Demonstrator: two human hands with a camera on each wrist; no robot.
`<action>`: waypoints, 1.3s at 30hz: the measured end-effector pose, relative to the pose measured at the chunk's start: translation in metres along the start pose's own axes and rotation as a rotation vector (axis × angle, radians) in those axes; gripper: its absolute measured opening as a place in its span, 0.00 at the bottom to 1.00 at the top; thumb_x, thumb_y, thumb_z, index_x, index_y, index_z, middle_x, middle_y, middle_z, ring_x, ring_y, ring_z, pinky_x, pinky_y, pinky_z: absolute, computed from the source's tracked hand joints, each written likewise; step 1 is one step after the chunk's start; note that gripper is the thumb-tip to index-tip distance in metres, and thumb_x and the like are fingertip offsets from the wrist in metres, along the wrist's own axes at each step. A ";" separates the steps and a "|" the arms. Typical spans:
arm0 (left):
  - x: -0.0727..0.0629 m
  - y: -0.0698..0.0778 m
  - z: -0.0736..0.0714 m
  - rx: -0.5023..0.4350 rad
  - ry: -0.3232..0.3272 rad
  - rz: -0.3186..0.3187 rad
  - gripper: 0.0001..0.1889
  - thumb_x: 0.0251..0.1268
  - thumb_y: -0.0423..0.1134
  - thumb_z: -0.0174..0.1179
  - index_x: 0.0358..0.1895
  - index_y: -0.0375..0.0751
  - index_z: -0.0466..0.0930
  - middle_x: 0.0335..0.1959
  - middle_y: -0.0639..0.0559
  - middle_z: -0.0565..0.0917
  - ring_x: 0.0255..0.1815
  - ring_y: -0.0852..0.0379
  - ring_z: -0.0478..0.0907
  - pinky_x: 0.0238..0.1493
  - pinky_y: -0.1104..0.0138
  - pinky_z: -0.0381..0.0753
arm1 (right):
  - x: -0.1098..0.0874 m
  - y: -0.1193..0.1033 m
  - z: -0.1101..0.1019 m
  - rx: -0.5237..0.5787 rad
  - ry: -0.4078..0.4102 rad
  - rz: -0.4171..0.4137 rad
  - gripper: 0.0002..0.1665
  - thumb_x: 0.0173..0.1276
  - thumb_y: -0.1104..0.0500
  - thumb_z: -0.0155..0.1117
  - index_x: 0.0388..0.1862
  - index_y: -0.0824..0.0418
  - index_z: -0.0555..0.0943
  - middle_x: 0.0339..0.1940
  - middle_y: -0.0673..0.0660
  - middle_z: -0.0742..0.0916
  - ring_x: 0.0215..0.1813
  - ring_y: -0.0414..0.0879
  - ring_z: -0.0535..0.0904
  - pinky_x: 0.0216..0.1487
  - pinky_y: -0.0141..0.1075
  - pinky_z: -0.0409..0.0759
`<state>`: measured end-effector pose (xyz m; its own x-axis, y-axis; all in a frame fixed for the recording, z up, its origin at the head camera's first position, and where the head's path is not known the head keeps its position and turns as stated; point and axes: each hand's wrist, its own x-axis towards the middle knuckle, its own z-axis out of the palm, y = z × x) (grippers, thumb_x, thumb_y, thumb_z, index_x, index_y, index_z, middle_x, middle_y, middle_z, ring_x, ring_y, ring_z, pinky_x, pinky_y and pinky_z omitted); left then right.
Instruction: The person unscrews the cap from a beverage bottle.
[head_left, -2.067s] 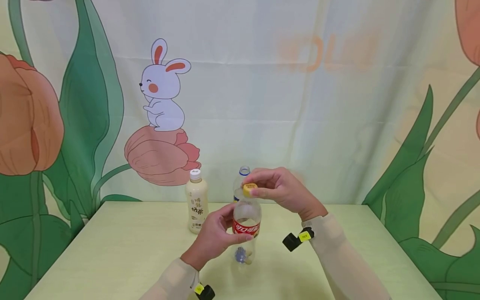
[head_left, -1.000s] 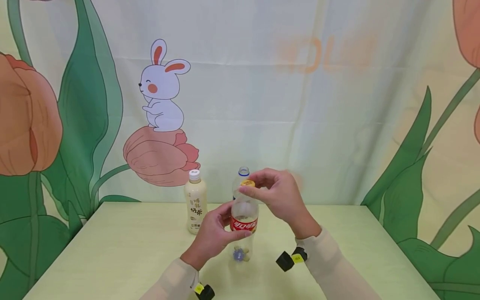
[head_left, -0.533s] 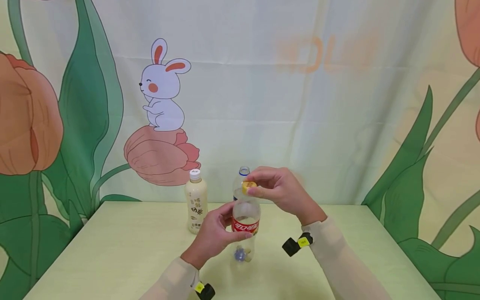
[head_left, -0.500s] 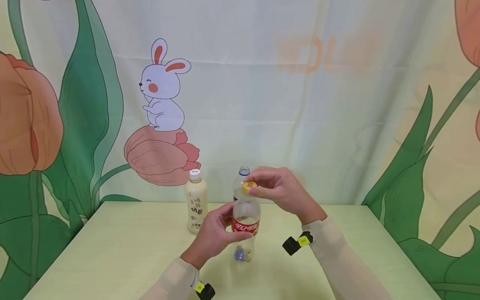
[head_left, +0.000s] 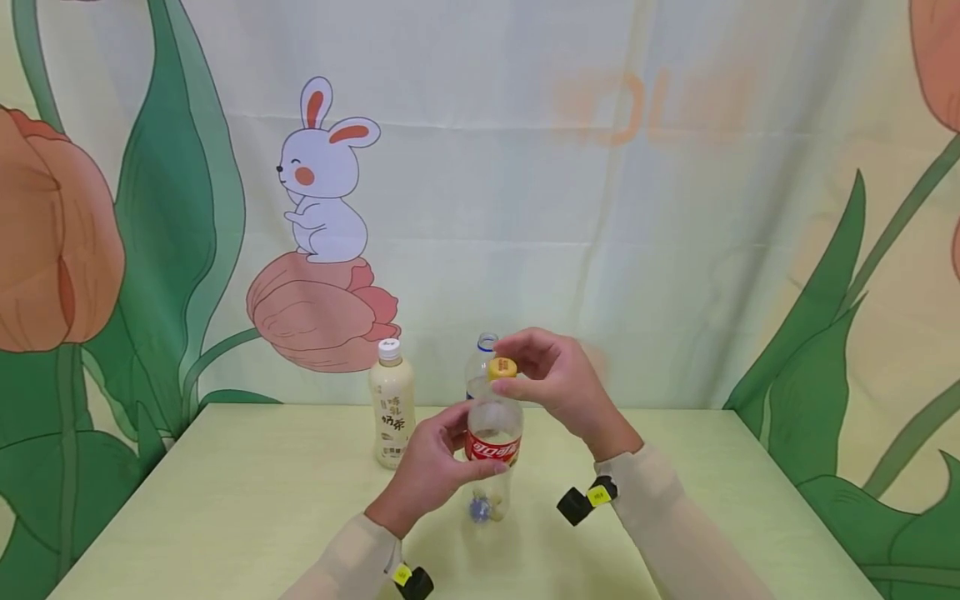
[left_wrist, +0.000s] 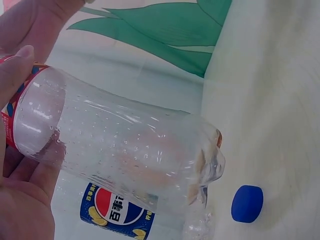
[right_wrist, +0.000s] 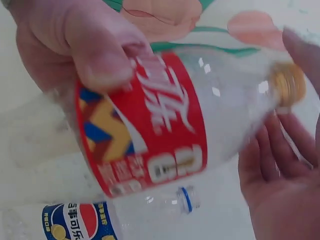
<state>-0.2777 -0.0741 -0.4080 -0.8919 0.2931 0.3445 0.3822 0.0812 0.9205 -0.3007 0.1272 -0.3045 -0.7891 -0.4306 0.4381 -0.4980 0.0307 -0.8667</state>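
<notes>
My left hand (head_left: 429, 467) grips a clear cola bottle (head_left: 495, 412) around its red label, holding it upright in the head view. A yellow cap (head_left: 502, 368) sits on the bottle's neck. My right hand (head_left: 558, 379) is up at this cap, thumb in front and fingers behind. In the right wrist view, the thumb and fingers of the right hand (right_wrist: 282, 170) stand spread around the cap (right_wrist: 290, 86), with gaps showing between them and it. Behind stands a second clear bottle (head_left: 478, 367) with a blue neck ring and no cap, partly hidden.
A milk tea bottle (head_left: 392, 408) with a white cap stands to the left on the pale table (head_left: 247, 500). A loose blue cap (left_wrist: 247, 204) lies on the table near the bottle's base. The printed curtain (head_left: 480, 208) hangs along the table's back edge.
The right hand's fingers have loosened from around the yellow cap, and the hand has turned and shifted slightly left. The cap is now more fully visible. The left hand keeps its grip.
</notes>
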 end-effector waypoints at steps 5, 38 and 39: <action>0.000 0.000 0.000 0.009 0.016 -0.018 0.37 0.52 0.44 0.80 0.67 0.53 0.76 0.61 0.52 0.85 0.62 0.51 0.83 0.67 0.57 0.81 | -0.006 -0.007 0.016 -0.100 0.199 0.051 0.21 0.55 0.56 0.83 0.42 0.61 0.82 0.38 0.54 0.87 0.37 0.48 0.83 0.38 0.30 0.83; -0.001 0.000 -0.002 -0.037 -0.016 0.031 0.37 0.54 0.40 0.79 0.69 0.49 0.75 0.62 0.48 0.84 0.61 0.50 0.83 0.62 0.70 0.82 | -0.006 -0.010 0.001 -0.024 -0.155 0.078 0.23 0.77 0.55 0.62 0.69 0.54 0.78 0.67 0.54 0.83 0.69 0.50 0.77 0.71 0.46 0.76; -0.001 0.000 -0.002 -0.040 -0.011 0.035 0.37 0.54 0.39 0.79 0.69 0.49 0.75 0.61 0.48 0.84 0.61 0.50 0.83 0.61 0.70 0.82 | -0.006 -0.010 0.002 -0.028 -0.125 0.075 0.25 0.76 0.55 0.64 0.69 0.54 0.78 0.67 0.54 0.83 0.68 0.51 0.78 0.70 0.46 0.77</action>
<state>-0.2773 -0.0760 -0.4080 -0.8754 0.3058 0.3745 0.4027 0.0327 0.9147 -0.2900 0.1281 -0.2986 -0.7744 -0.5351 0.3375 -0.4504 0.0917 -0.8881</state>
